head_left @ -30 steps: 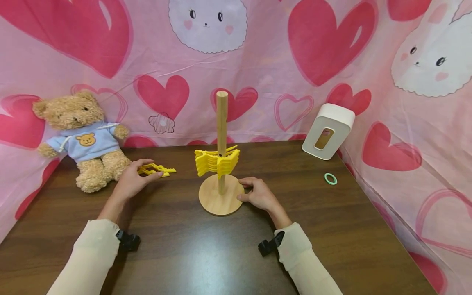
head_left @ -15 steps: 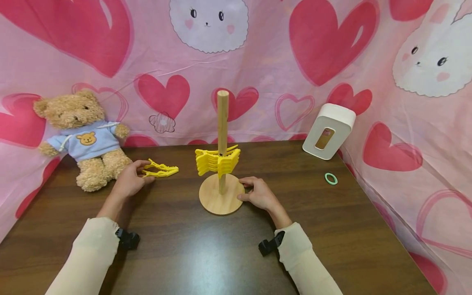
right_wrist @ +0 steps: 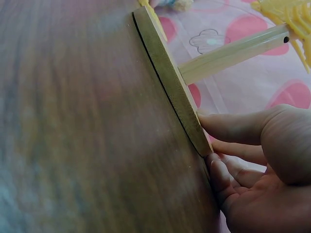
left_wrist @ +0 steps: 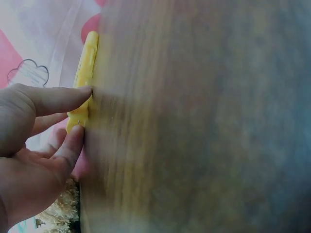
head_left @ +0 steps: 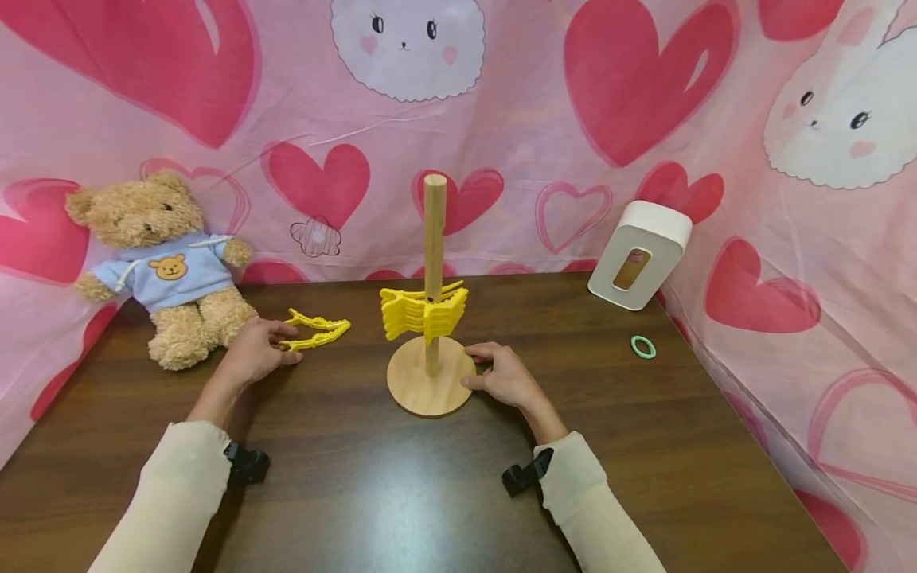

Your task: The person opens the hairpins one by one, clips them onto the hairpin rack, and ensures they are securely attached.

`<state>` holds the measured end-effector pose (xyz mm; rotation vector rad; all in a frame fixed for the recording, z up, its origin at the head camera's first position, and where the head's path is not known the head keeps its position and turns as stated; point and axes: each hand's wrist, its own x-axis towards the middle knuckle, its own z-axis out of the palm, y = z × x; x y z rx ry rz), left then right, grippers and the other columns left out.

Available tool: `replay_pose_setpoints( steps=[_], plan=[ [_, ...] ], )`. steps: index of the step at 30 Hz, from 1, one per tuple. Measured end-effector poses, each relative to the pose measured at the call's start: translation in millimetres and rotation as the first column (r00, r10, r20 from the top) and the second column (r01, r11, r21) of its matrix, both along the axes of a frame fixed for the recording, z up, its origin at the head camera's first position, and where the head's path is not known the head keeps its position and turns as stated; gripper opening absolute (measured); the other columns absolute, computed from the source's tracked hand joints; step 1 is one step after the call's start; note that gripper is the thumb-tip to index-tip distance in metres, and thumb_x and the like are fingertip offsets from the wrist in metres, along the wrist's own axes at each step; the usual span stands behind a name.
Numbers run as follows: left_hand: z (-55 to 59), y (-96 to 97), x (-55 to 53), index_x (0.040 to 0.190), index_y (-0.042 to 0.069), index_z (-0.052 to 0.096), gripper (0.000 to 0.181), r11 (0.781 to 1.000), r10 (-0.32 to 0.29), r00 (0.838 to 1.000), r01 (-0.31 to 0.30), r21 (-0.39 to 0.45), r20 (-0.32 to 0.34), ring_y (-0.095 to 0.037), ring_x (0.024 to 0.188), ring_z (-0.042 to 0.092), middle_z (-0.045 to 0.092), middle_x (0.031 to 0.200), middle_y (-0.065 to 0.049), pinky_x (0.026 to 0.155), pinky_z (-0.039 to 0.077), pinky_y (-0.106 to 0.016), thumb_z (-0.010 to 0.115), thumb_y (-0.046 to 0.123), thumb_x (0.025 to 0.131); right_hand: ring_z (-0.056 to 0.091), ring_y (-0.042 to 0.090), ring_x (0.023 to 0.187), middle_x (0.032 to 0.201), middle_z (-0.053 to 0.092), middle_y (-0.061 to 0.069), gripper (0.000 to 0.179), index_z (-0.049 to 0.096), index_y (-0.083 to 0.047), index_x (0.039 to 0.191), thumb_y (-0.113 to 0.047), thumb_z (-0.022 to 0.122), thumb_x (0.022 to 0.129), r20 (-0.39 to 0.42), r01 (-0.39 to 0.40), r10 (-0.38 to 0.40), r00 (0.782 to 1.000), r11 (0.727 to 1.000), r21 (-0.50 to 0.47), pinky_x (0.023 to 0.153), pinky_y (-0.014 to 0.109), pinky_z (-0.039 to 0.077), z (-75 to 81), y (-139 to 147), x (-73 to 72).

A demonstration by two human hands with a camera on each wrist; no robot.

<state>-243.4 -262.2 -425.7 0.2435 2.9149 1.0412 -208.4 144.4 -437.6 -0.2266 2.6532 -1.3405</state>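
A yellow alligator hair clip [head_left: 315, 341] lies on the table at the left, its two arms spread in a V with the joined end to the right. My left hand [head_left: 258, 350] pinches its near arm between thumb and fingers; the left wrist view shows the clip [left_wrist: 86, 63] edge-on. In the middle stands a wooden post [head_left: 434, 231] on a round wooden base [head_left: 419, 386]. Several similar yellow clips [head_left: 423, 312] sit stacked around the post. My right hand [head_left: 505, 376] holds the base's right rim, thumb and fingers at its edge [right_wrist: 167, 73].
A teddy bear [head_left: 168, 270] in a blue sweater sits behind my left hand. At the back right a white box [head_left: 637, 255] with an oval opening leans by the wall cloth. A mint-green ring [head_left: 642, 347] lies in front of it on the brown table [head_left: 344, 477].
The clip at my left hand has swung round and spread wider, its joined end shifting slightly right. The thumb has drawn back to its near arm. My right hand stays on the base.
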Motion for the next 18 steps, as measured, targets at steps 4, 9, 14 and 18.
replay_pose_setpoints(
  steps=[4, 9, 14, 18],
  plan=[
    [-0.4, -1.0, -0.9, 0.111, -0.008, 0.070, 0.036, 0.999, -0.009, 1.000, 0.010, -0.033, 0.004, -0.041, 0.097, 0.059, 0.065, 0.109, -0.029, 0.080, 0.046, -0.048, 0.082, 0.013, 0.084, 0.059, 0.029, 0.113, 0.129, 0.064, 0.014, 0.048, 0.068, 0.001, 0.128, -0.007, 0.083, 0.083, -0.009, -0.008, 0.008, 1.000, 1.000, 0.004, 0.092, 0.041, 0.050, -0.4, 0.5, 0.0],
    [-1.6, -1.9, -0.8, 0.109, -0.005, 0.072, 0.032, 0.999, -0.008, 1.000, 0.008, -0.038, 0.000, -0.038, 0.095, 0.060, 0.067, 0.106, -0.026, 0.079, 0.046, -0.047, 0.081, 0.016, 0.086, 0.059, 0.029, 0.113, 0.128, 0.064, 0.014, 0.047, 0.068, 0.001, 0.128, -0.007, 0.083, 0.083, -0.007, -0.003, 0.003, 1.000, 1.000, 0.007, 0.092, 0.042, 0.050, -0.1, 0.2, 0.0],
    [-2.8, -1.1, 0.0, 0.107, -0.003, 0.074, 0.029, 1.000, -0.017, 0.999, 0.017, -0.022, -0.027, -0.036, 0.092, 0.061, 0.069, 0.102, -0.023, 0.076, 0.045, -0.042, 0.081, 0.016, 0.086, 0.059, 0.028, 0.113, 0.129, 0.064, 0.013, 0.047, 0.069, 0.000, 0.127, -0.007, 0.083, 0.083, -0.003, 0.005, -0.005, 1.000, 1.000, 0.009, 0.093, 0.043, 0.050, -0.5, -0.3, -0.2],
    [-1.4, 1.1, 1.1, 0.106, -0.002, 0.074, 0.026, 1.000, -0.003, 0.998, 0.003, -0.009, -0.059, -0.035, 0.092, 0.058, 0.067, 0.104, -0.023, 0.076, 0.043, -0.042, 0.080, 0.015, 0.087, 0.059, 0.028, 0.113, 0.129, 0.064, 0.013, 0.047, 0.069, 0.000, 0.127, -0.007, 0.083, 0.083, -0.001, 0.005, -0.005, 1.000, 1.000, 0.007, 0.093, 0.042, 0.051, -0.7, -0.6, -0.4]
  ],
)
